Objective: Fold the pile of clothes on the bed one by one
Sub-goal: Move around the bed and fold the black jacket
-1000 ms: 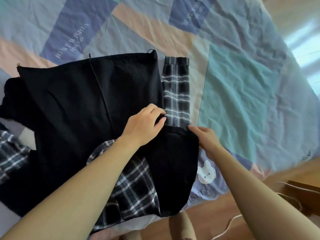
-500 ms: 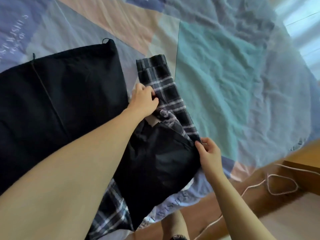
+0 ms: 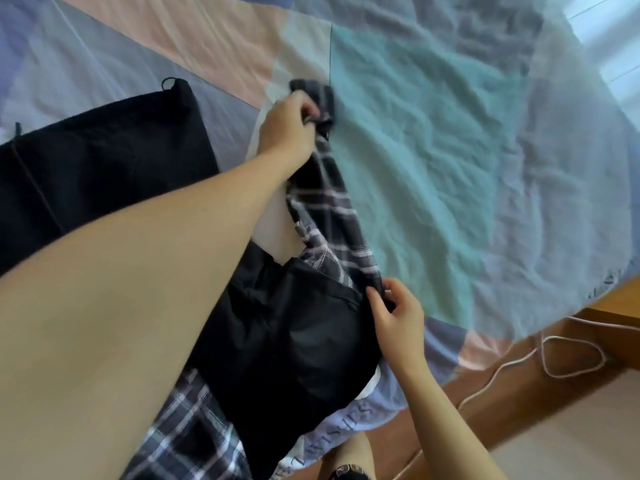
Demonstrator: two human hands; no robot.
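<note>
Pulling the plaid sleeve [image 3: 332,202] out from under the black garment [image 3: 287,337]. L hand [image 3: 287,128] has gone from resting at the black cloth's edge a sec ago to the far cuff end, fingers clenched round the bunched cuff, lifting it off the bedsheet [image 3: 450,150]. R hand [image 3: 398,313] grips same sleeve at near end, thumb + fingertips pinched on plaid fabric right where it meets the black edge; earlier it lay flat on that edge.

Sleeve now stretched taut btwn both hands, running diagonally, raised a bit w/ pale sheet showing under it. Before, it lay flat & straight beside the black piece. Rest of plaid shirt [image 3: 187,441] is buried: body shows only at lower left below the forearm, black garment draped over the middle.

Judgement: this is separation stage, not folding yet. Shirt being singled out of pile; black piece likely drags along if pull goes on. White cable [image 3: 554,358] on floor by bed frame, irrelevant.
</note>
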